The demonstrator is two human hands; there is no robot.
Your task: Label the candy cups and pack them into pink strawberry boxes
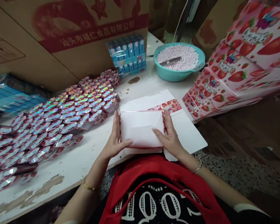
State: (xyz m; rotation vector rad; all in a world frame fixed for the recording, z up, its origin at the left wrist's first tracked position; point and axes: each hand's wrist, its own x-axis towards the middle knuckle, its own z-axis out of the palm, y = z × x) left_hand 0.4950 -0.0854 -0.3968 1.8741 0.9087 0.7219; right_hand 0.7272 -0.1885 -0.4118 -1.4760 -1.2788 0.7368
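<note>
Holding rect. white-lined cardboard box (140, 121), L hand (114, 142) & R hand (172, 140) pinching opp. sides, flat white card (191, 138) R of grip; next needs even pressure.

Table (91, 155), left: packs (67, 119) are massed side by side, from the near edge toward the back.
Far left: a block of slim boxes (14, 93) is set behind the packs.
Back: a large carton (77, 59) is stood behind the packs; a display of small boxes (129, 57) is placed before it.
Back right: a basin (175, 74) is set right of the display; pellets (189, 56) are held in it, a flat utensil (170, 61) laid on them.
Right: a pile of boxes (233, 68) is stacked beside flat card (191, 133).
Front centre: a box (141, 129) is held between left hand (116, 140) and right hand (170, 137), the card partly beneath.
</note>
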